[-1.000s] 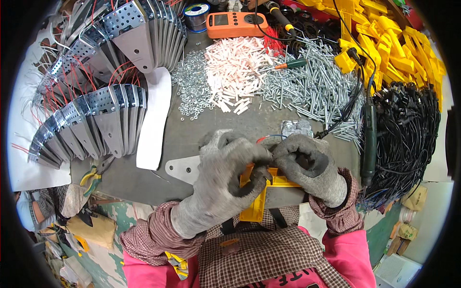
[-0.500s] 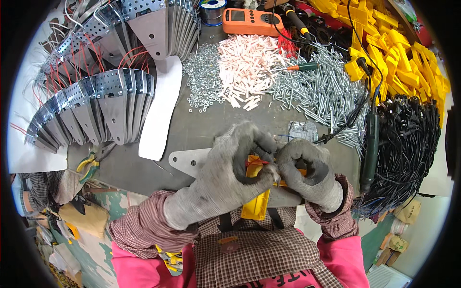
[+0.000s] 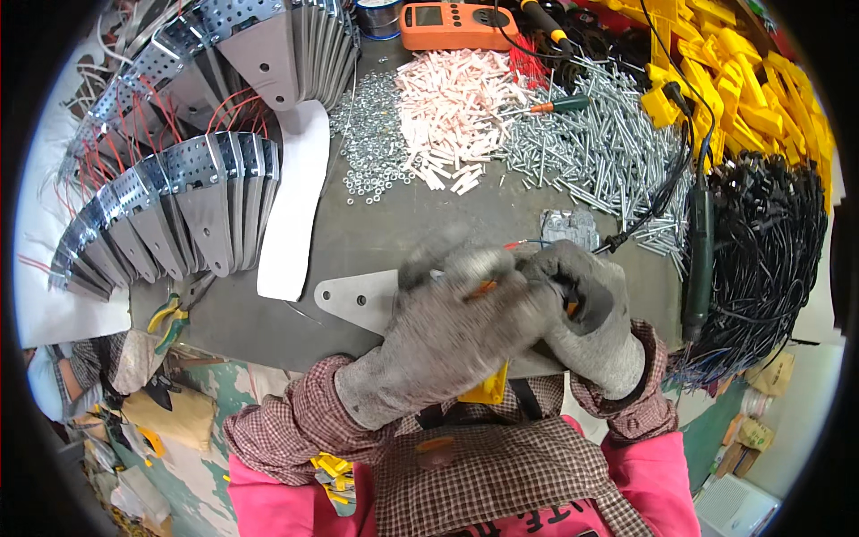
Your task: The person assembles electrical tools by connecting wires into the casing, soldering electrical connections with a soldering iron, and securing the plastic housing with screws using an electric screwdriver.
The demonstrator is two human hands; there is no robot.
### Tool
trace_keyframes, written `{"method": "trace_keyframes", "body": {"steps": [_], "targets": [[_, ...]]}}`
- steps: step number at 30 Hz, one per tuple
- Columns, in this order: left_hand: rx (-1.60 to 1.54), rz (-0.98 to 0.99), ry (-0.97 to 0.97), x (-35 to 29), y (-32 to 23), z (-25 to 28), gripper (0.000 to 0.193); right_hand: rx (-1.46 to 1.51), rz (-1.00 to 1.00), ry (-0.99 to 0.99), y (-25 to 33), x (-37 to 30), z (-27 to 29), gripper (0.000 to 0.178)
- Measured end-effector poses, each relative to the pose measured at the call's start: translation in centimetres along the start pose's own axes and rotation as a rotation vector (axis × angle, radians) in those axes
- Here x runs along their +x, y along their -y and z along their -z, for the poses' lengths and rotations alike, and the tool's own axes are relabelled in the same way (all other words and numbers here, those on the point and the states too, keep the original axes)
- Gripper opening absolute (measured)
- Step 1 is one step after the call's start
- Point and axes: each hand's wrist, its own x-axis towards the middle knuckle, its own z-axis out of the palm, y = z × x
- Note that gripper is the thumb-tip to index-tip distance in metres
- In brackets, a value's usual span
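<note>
Both my hands wear grey work gloves and meet at the table's near edge. My left hand (image 3: 474, 309) is smeared by motion and lies over most of a yellow plastic part (image 3: 488, 385), whose lower end shows beneath it. My right hand (image 3: 586, 309) is curled, thumb and fingers drawn together beside the left; what is in its fingers is hidden. A thin red and blue wire (image 3: 528, 242) sticks out above the hands. Left of my left hand lies a grey tapered metal plate (image 3: 361, 301) with holes, its right end covered by that hand.
Perforated metal brackets (image 3: 210, 224) stand in rows at left, near a white strip (image 3: 293, 206) and pliers (image 3: 170, 318). Behind are nuts (image 3: 371, 134), pale sleeves (image 3: 456, 107), screws (image 3: 599, 152), and an orange meter (image 3: 456, 27). Yellow parts (image 3: 752, 98), black cables (image 3: 761, 259), and a soldering iron (image 3: 695, 268) sit right.
My left hand has moved right and closer to my right hand, covering more of the yellow part. The view has shifted slightly.
</note>
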Motion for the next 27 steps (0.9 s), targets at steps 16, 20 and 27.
{"method": "trace_keyframes", "body": {"steps": [16,20,27], "targets": [[-0.308,0.39,0.103,1.0,0.2,0.4,0.032,-0.09,-0.02,0.129,-0.3,0.5,1.3,0.018],[-0.487,0.393,0.011,0.9,1.3,0.5,0.027,-0.288,0.339,0.054,-1.2,0.2,1.2,0.022],[0.237,-0.053,0.049,-0.4,0.9,2.4,0.038,0.408,-0.153,0.226,-2.3,0.6,1.3,0.01]]}}
